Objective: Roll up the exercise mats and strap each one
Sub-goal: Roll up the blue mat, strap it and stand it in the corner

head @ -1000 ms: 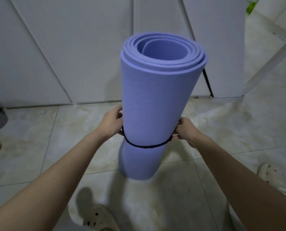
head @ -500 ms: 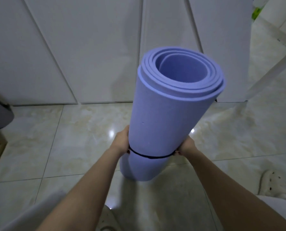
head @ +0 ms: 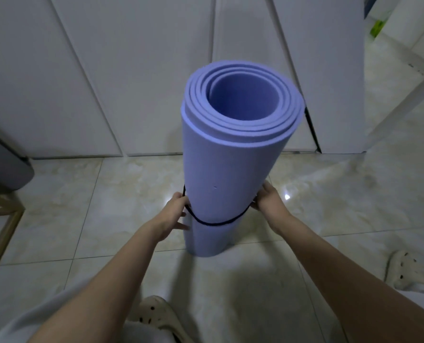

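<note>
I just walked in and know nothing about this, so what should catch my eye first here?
A big purple rolled mat is upright at centre frame above the pale tiled floor, its open spiral end facing the camera. A thin black strap circles its lower part. The left hand and right hand hold the roll on either side at that strap.

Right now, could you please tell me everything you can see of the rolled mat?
The mat is lavender foam, rolled loosely into a thick tube with several spiral layers and a hollow core showing at its top end. It stands upright, apparently on the tiled floor. A thin black strap circles it low down, slanting. The left hand and right hand touch its sides at the strap; a small dent marks its front.
</note>
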